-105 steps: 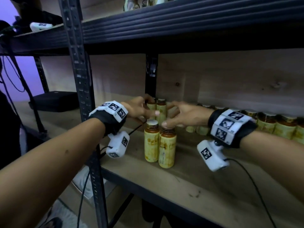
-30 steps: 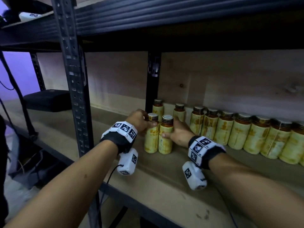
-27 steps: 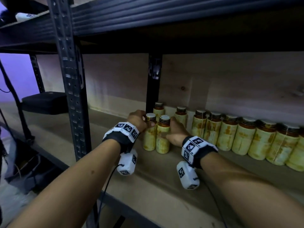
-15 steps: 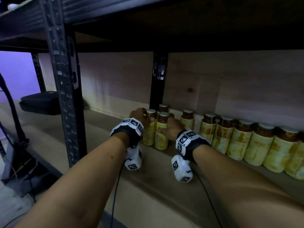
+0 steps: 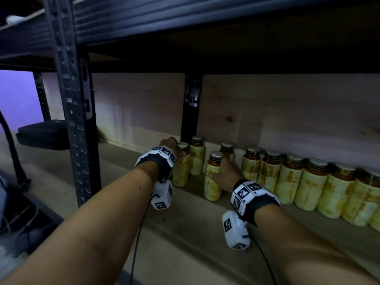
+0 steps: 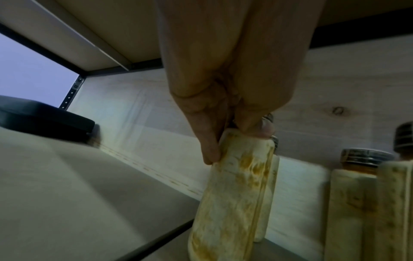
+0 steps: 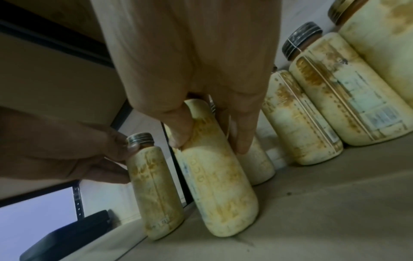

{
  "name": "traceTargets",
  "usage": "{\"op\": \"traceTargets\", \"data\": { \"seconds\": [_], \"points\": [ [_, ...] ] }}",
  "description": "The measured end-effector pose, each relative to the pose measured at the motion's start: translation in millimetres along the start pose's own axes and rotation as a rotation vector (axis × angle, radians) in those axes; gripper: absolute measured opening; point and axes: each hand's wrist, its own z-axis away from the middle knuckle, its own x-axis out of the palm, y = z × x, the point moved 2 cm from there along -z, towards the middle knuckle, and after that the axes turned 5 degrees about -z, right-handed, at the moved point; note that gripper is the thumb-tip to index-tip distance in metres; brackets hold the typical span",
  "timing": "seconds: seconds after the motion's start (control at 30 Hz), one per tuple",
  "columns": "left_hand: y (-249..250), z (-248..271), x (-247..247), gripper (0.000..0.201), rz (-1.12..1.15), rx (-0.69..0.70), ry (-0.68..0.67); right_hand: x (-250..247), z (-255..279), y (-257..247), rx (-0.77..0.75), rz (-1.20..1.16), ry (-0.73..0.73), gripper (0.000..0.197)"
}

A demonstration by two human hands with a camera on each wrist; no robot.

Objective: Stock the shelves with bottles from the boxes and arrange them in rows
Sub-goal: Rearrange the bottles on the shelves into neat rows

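Now placing: left hand (image 5: 171, 144) grips one bottle (image 5: 181, 167) and right hand (image 5: 225, 173) another bottle (image 5: 212, 177), both standing on the shelf (image 5: 185, 233) near its back edge; next, slide each into the back row (image 5: 308, 177).

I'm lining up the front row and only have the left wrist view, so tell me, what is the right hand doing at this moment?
Observer: The right hand grips a second bottle, thumb on one side, fingers on the other; it stands on the shelf board.
Operator: Is that bottle touching the one in my left hand?
Observer: No. In the head view a gap separates it from the left hand's bottle.
Operator: How far does the back row go?
Observer: It runs rightward along the wooden back panel, past the frame edge.
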Motion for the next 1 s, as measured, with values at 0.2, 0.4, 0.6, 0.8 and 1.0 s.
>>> {"op": "traceTargets", "data": {
  "seconds": [0.2, 0.4, 0.6, 0.8, 1.0],
  "points": [
    [-4, 2, 0, 0.049, 0.122, 0.001, -0.043, -3, -1, 0, 0.034, 0.026, 0.032, 0.052],
    [6, 7, 9, 0.027, 0.036, -0.006, -0.011, -8, 3, 3, 0.005, 0.002, 0.045, 0.048],
    [12, 17, 16, 0.043, -0.064, -0.013, 0.053, -9, 13, -6, 0.020, 0.043, 0.086, 0.061],
    [37, 35, -1, 0.067, -0.079, 0.056, 0.073, -24, 35, -3, -0.032, 0.094, 0.018, 0.062],
    [112, 52, -23, 0.039, -0.013, 0.309, 0.137, -95, 44, 20, -0.227, 0.663, 0.209, 0.048]
  ]
}}
